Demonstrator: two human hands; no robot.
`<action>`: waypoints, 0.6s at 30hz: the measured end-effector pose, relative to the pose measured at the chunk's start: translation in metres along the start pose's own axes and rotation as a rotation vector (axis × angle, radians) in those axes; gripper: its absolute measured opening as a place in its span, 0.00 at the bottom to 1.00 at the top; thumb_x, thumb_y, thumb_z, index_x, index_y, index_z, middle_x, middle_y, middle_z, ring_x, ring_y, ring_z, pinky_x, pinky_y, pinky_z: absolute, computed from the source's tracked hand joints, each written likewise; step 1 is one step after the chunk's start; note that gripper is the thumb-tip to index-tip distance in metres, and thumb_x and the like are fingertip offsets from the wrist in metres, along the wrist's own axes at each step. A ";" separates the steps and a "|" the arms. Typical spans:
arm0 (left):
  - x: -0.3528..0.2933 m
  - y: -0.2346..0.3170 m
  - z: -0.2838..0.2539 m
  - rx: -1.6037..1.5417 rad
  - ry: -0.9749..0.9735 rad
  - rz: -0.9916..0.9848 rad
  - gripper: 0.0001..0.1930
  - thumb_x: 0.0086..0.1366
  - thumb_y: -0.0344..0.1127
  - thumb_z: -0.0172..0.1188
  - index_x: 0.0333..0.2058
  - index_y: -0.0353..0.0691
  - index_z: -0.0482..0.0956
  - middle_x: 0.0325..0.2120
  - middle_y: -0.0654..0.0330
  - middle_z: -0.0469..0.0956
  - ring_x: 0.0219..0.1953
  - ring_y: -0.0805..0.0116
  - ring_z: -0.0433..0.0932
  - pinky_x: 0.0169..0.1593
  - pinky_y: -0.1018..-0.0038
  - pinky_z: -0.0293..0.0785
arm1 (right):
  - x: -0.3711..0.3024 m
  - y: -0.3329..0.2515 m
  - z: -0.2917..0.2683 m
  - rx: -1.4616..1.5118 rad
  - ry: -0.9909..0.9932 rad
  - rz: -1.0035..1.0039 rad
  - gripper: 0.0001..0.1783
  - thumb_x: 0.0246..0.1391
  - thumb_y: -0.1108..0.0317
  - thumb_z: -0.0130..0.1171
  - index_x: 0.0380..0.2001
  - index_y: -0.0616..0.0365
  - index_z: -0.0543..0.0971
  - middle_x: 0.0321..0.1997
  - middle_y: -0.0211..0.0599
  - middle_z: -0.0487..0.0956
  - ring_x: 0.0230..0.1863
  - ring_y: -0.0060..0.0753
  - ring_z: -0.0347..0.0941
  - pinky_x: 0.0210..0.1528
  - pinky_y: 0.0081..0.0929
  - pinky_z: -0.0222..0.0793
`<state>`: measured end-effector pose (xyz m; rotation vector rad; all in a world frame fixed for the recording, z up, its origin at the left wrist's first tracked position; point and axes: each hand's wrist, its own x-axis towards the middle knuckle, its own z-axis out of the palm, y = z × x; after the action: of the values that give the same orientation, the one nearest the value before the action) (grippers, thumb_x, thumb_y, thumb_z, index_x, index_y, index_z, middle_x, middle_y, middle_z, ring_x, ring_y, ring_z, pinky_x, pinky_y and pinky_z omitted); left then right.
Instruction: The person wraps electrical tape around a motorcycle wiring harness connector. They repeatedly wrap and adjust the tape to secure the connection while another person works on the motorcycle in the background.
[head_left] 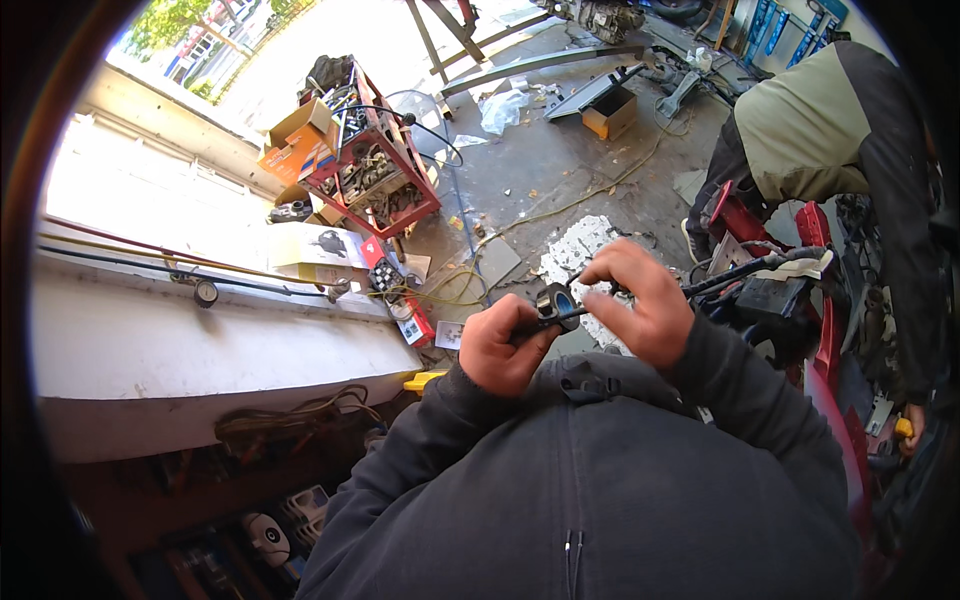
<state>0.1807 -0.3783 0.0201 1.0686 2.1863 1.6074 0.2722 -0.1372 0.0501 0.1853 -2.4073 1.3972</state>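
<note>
Hands of the wearer: two, namely one left hand (500,345) and one right hand (645,303). Ring-shaped part (545,302): one. Other person (800,130): one. Red cart (425,180): one. Loose metal parts (372,172) in the cart: several; overlap prevents an exact count. Orange carton (290,150) at the cart: one. Round gauge (206,292): one. Wall hoses (110,259): three. Speckled sheet (585,243): one. Jacket cord tips (568,546): two.
</note>
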 end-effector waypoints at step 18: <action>-0.009 -0.028 0.016 0.167 0.128 0.213 0.14 0.68 0.24 0.78 0.34 0.37 0.77 0.24 0.61 0.76 0.23 0.67 0.74 0.29 0.69 0.71 | 0.028 0.031 0.048 0.706 -0.029 0.820 0.16 0.72 0.62 0.71 0.47 0.67 0.90 0.40 0.30 0.88 0.41 0.19 0.79 0.46 0.24 0.74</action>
<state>0.1845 -0.3763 -0.0128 1.3199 2.3963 1.6437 0.2261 -0.1614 0.0128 -0.6933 -1.9499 2.5622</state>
